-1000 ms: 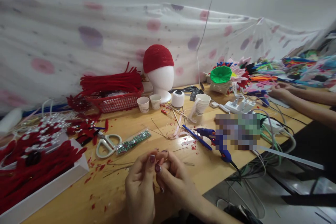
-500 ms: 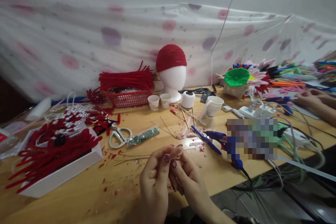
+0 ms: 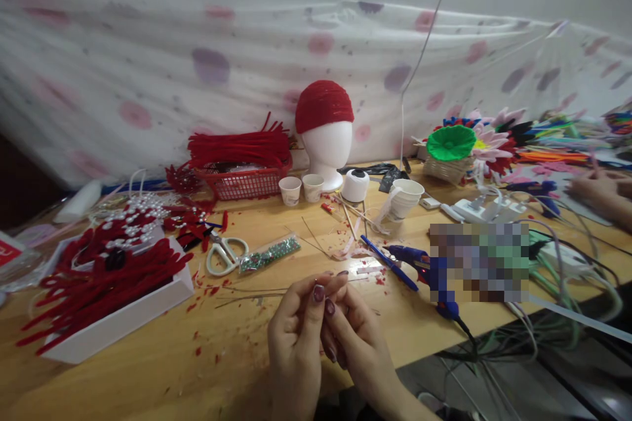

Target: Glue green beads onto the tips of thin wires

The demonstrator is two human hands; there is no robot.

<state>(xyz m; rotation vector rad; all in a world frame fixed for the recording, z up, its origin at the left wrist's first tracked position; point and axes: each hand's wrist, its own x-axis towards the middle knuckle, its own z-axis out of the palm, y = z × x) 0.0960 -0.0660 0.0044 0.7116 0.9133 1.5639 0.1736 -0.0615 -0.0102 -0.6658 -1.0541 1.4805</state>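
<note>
My left hand (image 3: 299, 324) and my right hand (image 3: 356, 331) meet above the front of the wooden table (image 3: 237, 355). Their fingertips press together in a pinch, and whatever lies between them is too small or hidden to name. Thin dark wires (image 3: 247, 295) lie on the wood just left of my fingers. Beyond the fingertips is a clear packet of green beads (image 3: 270, 254), beside white-handled scissors (image 3: 226, 254). To the right rest a blue pen (image 3: 389, 263) and a blue glue gun (image 3: 437, 276).
A white box (image 3: 123, 329) of red pipe cleaners stands at left, a red basket (image 3: 241, 184) behind it. A foam head (image 3: 326, 145) in a red cap, paper cups (image 3: 290, 191) and a thread spool (image 3: 355, 186) stand at the back. Another person's hand (image 3: 600, 187) is far right.
My hands stay pinched together, with hardly any movement. The whole view has shifted slightly. At the far right, the other person's hands have moved a little.
</note>
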